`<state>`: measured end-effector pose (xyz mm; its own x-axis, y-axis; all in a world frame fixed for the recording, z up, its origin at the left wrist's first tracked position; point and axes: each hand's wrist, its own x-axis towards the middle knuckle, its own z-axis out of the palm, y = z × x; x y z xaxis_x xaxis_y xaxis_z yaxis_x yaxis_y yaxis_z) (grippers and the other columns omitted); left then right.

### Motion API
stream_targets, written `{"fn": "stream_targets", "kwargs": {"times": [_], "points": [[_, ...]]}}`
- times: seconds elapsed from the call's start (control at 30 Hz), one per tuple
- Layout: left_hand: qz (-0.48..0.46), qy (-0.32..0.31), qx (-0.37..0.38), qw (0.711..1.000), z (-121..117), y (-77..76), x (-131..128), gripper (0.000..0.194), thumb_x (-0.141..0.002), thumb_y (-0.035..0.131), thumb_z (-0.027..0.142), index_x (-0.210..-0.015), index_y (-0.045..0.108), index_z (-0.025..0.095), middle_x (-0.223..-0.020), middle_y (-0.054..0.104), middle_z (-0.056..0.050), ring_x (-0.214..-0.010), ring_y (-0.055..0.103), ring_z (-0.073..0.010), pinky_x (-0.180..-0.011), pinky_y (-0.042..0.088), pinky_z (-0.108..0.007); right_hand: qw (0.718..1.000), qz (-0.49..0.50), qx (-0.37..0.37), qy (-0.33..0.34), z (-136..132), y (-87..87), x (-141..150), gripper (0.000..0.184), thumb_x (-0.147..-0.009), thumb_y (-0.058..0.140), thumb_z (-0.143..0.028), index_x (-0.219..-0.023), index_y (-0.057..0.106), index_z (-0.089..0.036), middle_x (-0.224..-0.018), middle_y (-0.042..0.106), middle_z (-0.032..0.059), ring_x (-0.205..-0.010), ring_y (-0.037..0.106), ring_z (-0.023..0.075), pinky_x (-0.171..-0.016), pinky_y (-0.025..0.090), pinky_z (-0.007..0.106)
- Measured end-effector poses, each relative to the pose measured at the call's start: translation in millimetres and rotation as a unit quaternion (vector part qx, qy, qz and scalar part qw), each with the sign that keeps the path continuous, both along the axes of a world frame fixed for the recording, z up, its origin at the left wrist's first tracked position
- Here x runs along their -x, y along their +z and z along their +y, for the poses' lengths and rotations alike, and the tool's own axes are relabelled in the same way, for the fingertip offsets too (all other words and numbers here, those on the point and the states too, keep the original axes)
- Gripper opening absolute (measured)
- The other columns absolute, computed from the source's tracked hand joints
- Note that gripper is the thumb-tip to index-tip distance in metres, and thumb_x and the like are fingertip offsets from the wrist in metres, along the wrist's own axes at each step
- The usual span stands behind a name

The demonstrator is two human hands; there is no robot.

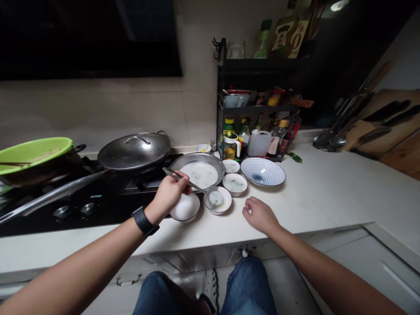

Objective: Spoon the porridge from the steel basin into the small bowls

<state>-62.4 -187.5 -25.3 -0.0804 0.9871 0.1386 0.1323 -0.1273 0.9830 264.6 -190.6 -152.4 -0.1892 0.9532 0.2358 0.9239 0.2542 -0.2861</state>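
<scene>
My left hand [173,192], with a black watch on the wrist, is closed around the handle of a metal ladle [215,197]. The ladle's bowl, full of whitish liquid with dark bits, is over a small white bowl [226,208]. Behind it sits a wide metal pan [219,162] of the same white liquid. Two more small bowls, a nearer one [244,189] and a farther one [236,165], hold similar liquid. An empty-looking white bowl [187,210] stands below my left hand. My right hand [260,215] rests curled near the counter, right of the bowls, with nothing visible in it.
A wide blue-patterned bowl [264,170] stands right of the small bowls. At the left, a lidded wok [134,153] and a green basin [36,151] sit over the black stove [108,210]. A dark rack [259,63] holds bottles and jars. Ladles [328,140] and knives lie farther right.
</scene>
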Motion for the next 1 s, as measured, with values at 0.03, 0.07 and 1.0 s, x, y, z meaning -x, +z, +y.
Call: {"fn": "stream_targets", "kwargs": {"times": [0.03,0.07,1.0], "points": [[0.05,-0.022,-0.03,0.998,-6,-1.8,-1,0.021,-0.087,0.066,0.039,-0.084,0.061,0.019,-0.064,0.066,-0.002,-0.059,0.067,-0.0193,-0.06,0.055,-0.032,1.0,0.0,0.001,0.001,0,0.1,0,0.014,-0.089,0.056,-0.019,-0.076,0.051,-0.022,-0.085,0.061,0.0025,-0.081,0.054,0.0173,-0.072,0.032,0.03],[0.105,-0.045,-0.066,0.991,-12,-2.7,-2,0.022,-0.091,0.061,0.04,-0.084,0.062,0.018,-0.068,0.067,-0.004,-0.062,0.067,-0.019,-0.063,0.055,-0.031,1.0,-0.001,0.001,0.002,0,0.2,0,0.014,-0.089,0.056,-0.019,-0.076,0.051,-0.022,-0.085,0.061,0.0025,-0.081,0.054,0.0174,-0.072,0.032,0.03],[0.04,0.13,0.004,0.991,46,-34.7,30,0.011,-0.08,0.067,0.028,-0.081,0.06,0.02,-0.061,0.065,-0.001,-0.055,0.065,-0.019,-0.055,0.05,-0.026,1.0,0.002,0.005,0.002,0,-0.8,-1,0.014,-0.089,0.055,-0.02,-0.076,0.051,-0.022,-0.085,0.06,0.002,-0.08,0.054,0.0172,-0.071,0.031,0.03]]}}
